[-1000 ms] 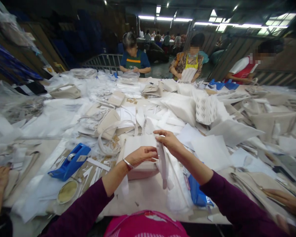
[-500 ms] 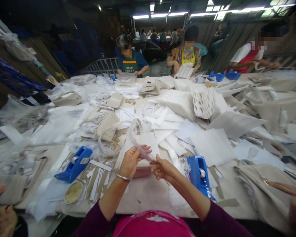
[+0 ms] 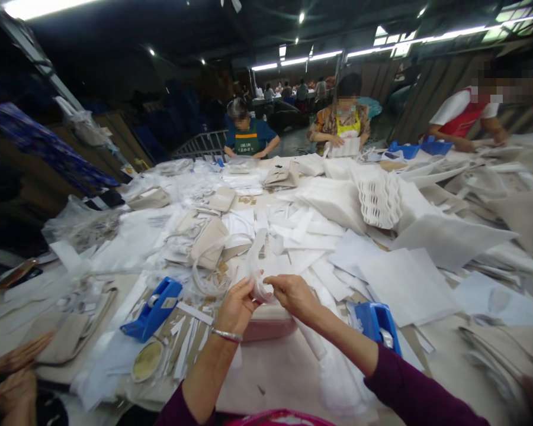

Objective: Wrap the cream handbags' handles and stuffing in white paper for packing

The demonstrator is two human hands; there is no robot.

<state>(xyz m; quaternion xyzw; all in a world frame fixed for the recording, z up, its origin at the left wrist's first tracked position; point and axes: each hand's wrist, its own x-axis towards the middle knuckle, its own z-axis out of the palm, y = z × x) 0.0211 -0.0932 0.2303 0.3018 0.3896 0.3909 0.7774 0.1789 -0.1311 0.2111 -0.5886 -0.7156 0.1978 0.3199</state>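
Over beige handbag [image 3: 270, 329], left hand [image 3: 236, 309] holds handle [image 3: 256, 247]; right hand [image 3: 295, 297], now raised, seemingly pinches translucent wrap [image 3: 261, 292]: wrapping apparently underway.

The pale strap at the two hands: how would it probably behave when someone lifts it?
The strap is probably floppy, because it curves at the left hand. It is likely light, being narrow and thin. Its pale, slightly shiny surface may be a little slippery.

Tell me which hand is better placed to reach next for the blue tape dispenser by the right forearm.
Likely the right hand: it is nearer the blue tape dispenser, its forearm alongside. The left hand, farther away, holds the pale strap.
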